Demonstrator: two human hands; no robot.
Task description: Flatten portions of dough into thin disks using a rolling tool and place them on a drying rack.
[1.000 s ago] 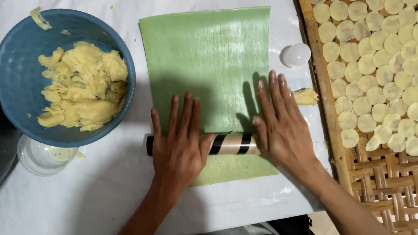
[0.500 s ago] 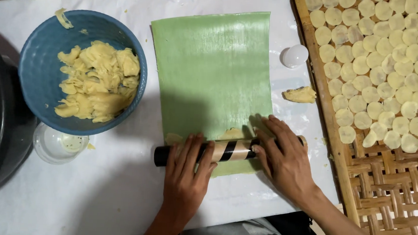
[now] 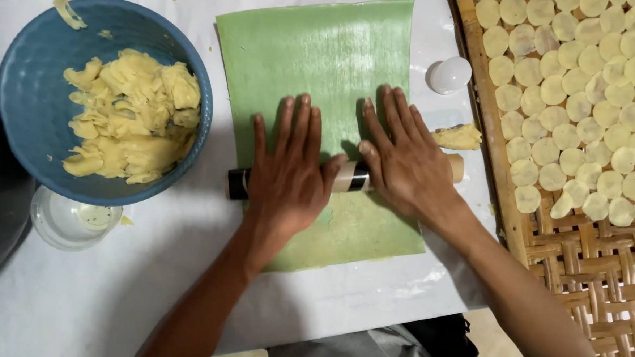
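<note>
Head view: roller (image 3: 346, 178) under flat left hand (image 3: 289, 173), right hand (image 3: 405, 161).

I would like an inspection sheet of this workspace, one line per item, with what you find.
Surface: white covering on the table.
Job's things: roller lying across a green sheet.
Clutter: blue bowl of yellow dough; dough lump; white round object; clear cup.
Hands: left hand and right hand flat on the roller, fingers spread.
Cables: nothing seen.
Surroundings: woven tray holding pale discs.
</note>
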